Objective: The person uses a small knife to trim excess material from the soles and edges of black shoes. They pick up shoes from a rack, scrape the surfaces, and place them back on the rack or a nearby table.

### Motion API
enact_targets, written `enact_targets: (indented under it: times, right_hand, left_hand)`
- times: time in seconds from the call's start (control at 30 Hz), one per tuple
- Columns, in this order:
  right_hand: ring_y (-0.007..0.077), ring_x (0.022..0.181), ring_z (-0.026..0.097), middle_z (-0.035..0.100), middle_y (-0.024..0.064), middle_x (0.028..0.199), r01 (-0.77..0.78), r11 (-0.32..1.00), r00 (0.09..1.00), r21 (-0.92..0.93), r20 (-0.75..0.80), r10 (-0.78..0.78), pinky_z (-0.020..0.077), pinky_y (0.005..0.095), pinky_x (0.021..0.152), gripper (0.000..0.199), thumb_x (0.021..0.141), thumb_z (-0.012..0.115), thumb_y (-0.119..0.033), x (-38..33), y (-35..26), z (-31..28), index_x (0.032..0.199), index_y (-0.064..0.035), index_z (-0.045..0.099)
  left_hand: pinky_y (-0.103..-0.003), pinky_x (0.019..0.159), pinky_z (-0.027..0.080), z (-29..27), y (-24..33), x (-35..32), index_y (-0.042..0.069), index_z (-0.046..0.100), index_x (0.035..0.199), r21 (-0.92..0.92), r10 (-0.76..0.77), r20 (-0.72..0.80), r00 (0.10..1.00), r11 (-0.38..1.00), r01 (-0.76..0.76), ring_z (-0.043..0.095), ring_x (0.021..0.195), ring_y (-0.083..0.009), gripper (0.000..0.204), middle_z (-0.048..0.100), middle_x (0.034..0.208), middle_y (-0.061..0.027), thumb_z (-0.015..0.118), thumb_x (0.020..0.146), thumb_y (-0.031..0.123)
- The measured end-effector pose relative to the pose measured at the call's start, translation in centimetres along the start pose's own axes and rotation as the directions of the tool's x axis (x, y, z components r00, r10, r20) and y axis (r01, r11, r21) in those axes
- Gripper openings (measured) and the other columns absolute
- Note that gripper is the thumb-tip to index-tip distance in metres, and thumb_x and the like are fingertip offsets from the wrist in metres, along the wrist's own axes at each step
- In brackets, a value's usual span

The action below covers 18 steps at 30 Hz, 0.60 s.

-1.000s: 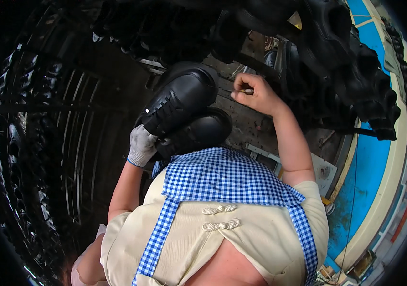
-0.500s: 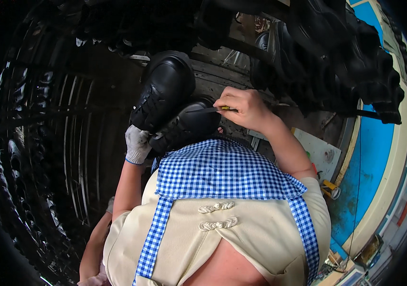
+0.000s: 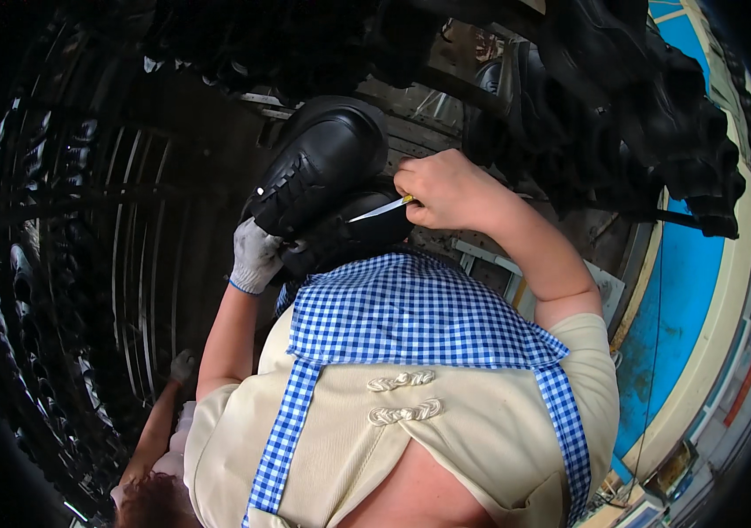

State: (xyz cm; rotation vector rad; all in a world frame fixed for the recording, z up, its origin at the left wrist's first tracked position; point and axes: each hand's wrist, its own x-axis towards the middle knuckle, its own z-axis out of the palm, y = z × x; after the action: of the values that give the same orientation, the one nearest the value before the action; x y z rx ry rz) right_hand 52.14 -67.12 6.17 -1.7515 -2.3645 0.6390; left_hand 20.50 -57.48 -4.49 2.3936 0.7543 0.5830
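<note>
Two black lace-up shoes lie before my lap. The upper shoe [image 3: 333,145] points its toe away from me and overlaps the lower shoe [image 3: 380,231], which lies with its toe to the right. My left hand [image 3: 255,255], in a white knit glove with a blue cuff edge, is closed round the heel end of the upper shoe; its fingertips are partly hidden. Bare and closed, my right hand [image 3: 446,189] grips a knife [image 3: 381,210] with a yellow handle. Its thin, pointed blade reaches left over the lower shoe; whether it touches is unclear.
Dark racks of black shoes [image 3: 674,141] hang ahead and to the right. More shoe racks [image 3: 32,290] stand on the left. A blue surface with a pale border [image 3: 688,290] curves along the right. At lower left is another person's arm [image 3: 157,418] with a gloved hand.
The upper shoe has shifted right. The knife blade has tilted, its tip lower, and now shines. My right elbow has moved outward. The other person's hand has moved forward and left.
</note>
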Motion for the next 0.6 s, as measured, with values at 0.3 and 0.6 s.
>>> enact_targets:
  times: [0.3, 0.6]
  right_hand:
    - [0.0275, 0.067, 0.061, 0.06, 0.0098, 0.074, 0.008, 0.96, 0.977, 0.28, -0.208, 0.053, 0.0486, 0.0366, 0.059, 0.016, 0.065, 0.064, -0.012, -0.5, 2.0, 3.6, 0.077, -0.004, 0.057]
    - [0.0102, 0.065, 0.054, 0.058, 0.0034, 0.074, -0.09, 0.564, 0.936, 0.821, -0.124, 0.33, 0.0438, 0.0265, 0.058, 0.012, 0.071, 0.063, -0.009, -3.1, 2.2, 7.5, 0.076, -0.0037, 0.054]
  left_hand:
    - [-0.033, 0.087, 0.054, 0.2, -0.9, -0.6, 0.014, 0.071, 0.11, 0.052, -0.05, 0.083, 0.995, 0.998, 0.046, 0.065, 0.105, -0.0278, 0.046, 0.069, 0.112, -0.0079, 0.077, 0.068, -0.003]
    - [-0.034, 0.084, 0.055, 0.3, -0.4, 0.4, 0.012, 0.072, 0.109, 0.034, -0.005, 0.035, 0.999, 0.999, 0.003, 0.066, 0.104, -0.0286, 0.037, 0.07, 0.111, -0.008, 0.075, 0.073, 0.003]
